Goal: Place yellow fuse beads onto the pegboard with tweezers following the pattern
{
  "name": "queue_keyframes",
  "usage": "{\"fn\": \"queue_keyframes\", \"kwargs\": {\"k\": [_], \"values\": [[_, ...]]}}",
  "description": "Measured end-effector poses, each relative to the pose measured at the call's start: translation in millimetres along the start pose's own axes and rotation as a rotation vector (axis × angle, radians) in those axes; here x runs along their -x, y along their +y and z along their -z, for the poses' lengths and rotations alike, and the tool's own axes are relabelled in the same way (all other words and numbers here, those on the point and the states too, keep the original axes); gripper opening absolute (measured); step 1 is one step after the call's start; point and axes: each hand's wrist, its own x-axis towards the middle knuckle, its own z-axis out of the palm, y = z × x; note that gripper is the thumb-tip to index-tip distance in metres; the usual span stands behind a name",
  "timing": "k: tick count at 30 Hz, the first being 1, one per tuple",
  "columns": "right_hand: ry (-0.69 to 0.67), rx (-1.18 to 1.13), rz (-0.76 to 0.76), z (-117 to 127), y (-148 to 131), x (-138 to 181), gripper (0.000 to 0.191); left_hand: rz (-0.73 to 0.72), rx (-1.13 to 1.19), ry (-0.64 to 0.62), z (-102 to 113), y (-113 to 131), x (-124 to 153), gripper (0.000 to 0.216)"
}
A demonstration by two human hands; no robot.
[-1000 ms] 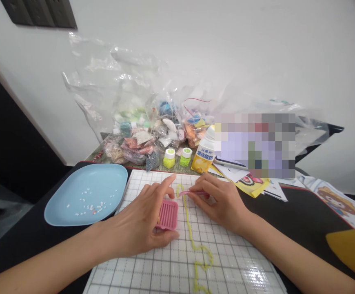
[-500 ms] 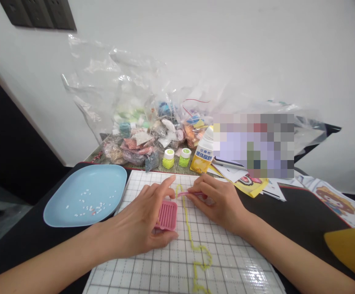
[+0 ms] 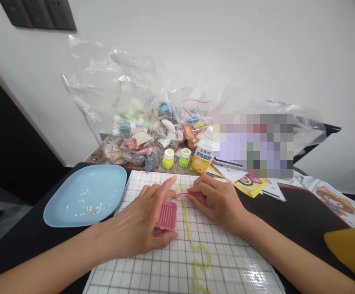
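Note:
My left hand (image 3: 148, 214) curls around a small pink ribbed tray (image 3: 167, 215), thumb along its near edge and other fingers around its far left side; the palm side is hidden. In my right hand (image 3: 216, 200), thumb and fingers are pinched on slim pink tweezers (image 3: 183, 193). Their tip is beside a wavy line of yellow-green beads (image 3: 188, 232) on the white gridded board (image 3: 153, 269). The line runs from between the hands toward the near edge of the board.
A light blue plate (image 3: 73, 183) with scattered white beads stands left. Behind the board are two small bead jars (image 3: 168, 158), a yogurt bottle (image 3: 203, 153) and clear bags of beads (image 3: 137, 141). Papers (image 3: 254, 185) lie right of them, and a yellow object (image 3: 353, 249) at far right.
Hardly anything differs. Both hands keep their places, with only a slight shift of the tweezers between my right fingers.

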Motion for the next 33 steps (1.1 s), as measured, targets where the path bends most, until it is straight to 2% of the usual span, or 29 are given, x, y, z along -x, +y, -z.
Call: {"fn": "queue_keyframes", "kwargs": {"k": [17, 21, 28, 33], "values": [[0.044, -0.065, -0.039, 3, -1, -2, 0.009, 0.017, 0.009, 0.024, 0, 1, -1, 0.105], [-0.002, -0.125, -0.006, 6, -10, -4, 0.010, 0.020, 0.013, 0.023, 0, 1, -1, 0.105], [-0.173, -0.151, 0.108, 9, -32, -7, 0.017, 0.030, 0.020, 0.026, 0, 1, 0, 0.105], [-0.177, -0.110, 0.151, 10, -41, -7, 0.021, 0.037, 0.051, 0.016, -1, -1, 1, 0.105]]}}
